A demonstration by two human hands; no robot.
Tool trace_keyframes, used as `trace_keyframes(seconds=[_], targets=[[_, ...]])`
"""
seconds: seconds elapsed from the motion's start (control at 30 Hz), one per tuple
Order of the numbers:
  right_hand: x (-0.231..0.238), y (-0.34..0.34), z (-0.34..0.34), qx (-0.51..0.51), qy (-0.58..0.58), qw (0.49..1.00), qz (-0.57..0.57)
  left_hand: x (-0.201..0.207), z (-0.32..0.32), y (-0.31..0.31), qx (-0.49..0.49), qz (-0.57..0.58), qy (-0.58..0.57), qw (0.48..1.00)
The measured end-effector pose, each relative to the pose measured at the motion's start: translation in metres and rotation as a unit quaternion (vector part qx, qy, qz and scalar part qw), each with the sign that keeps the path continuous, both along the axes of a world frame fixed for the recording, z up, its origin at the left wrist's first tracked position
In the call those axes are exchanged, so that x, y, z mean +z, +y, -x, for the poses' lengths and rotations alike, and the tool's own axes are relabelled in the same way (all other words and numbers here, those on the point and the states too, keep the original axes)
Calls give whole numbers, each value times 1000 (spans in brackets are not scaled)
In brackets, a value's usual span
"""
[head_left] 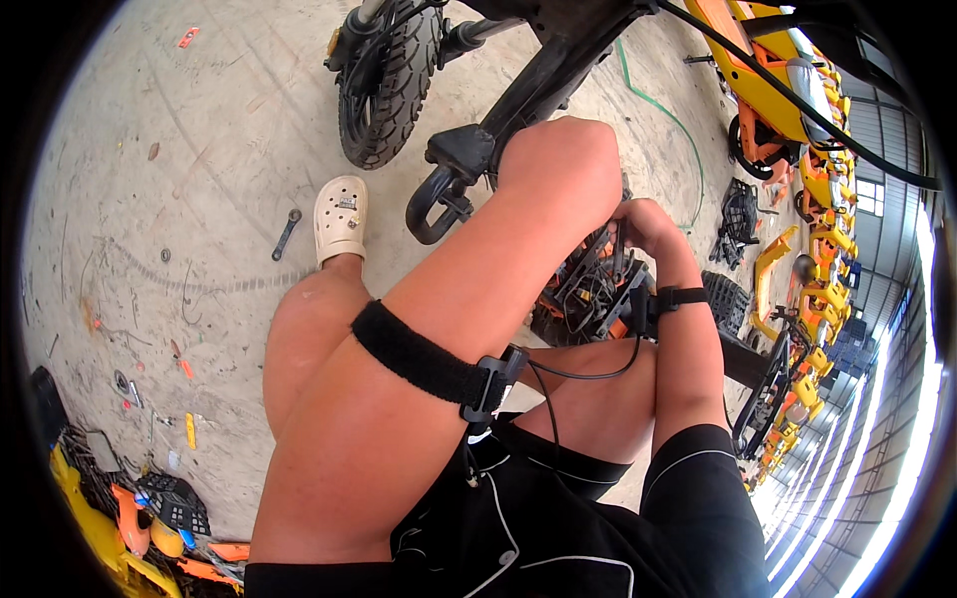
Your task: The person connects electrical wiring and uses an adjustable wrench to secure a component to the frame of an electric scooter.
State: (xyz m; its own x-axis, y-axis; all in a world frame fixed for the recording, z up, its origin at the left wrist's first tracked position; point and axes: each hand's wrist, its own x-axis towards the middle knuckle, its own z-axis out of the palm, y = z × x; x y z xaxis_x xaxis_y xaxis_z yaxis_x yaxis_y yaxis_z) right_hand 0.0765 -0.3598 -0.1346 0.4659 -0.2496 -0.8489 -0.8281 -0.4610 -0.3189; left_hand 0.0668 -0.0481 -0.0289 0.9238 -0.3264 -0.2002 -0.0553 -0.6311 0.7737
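Observation:
My left hand (583, 159) is bent down at the wrist over a dark motorbike frame (538, 95); its fingers are hidden behind the wrist and forearm. Just right of it, my right hand (648, 224) has curled fingers at a narrow dark part, too covered to name. Both hands are close together above a tangle of black and orange wires and parts (588, 289). Black straps circle both forearms, with a small device and cable on them. A black curved hook-like bracket (431, 204) sticks out from the frame, left of my hands.
A knobbly-tyred wheel (387, 95) stands at the top. My clog (341, 214) is beside a wrench (287, 234) on the concrete. Loose parts lie at left, with orange and yellow panels (130, 518) lower left. A row of yellow bikes (822, 219) lines the right; a green hose (688, 130) curves nearby.

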Motion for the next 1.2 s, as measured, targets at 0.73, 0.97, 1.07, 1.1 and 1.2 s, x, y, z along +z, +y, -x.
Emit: trace_keyframes(seconds=[0.73,0.97,1.07,1.1,1.2], targets=[[-32,-4,0,270,-55,906,321,-5,-1,-3,9,1,-17,1000],[-40,-16,-1,389,-369,698,476,-14,-1,-2,19,2,-33,999],[-28,-9,-6,392,-378,666,510,-16,-3,-3,22,9,-39,999],[-25,-14,-8,396,-423,632,515,-15,-4,-4,21,11,-41,999],[-2,5,-11,323,-235,774,491,-10,-4,-2,12,1,-15,1000]])
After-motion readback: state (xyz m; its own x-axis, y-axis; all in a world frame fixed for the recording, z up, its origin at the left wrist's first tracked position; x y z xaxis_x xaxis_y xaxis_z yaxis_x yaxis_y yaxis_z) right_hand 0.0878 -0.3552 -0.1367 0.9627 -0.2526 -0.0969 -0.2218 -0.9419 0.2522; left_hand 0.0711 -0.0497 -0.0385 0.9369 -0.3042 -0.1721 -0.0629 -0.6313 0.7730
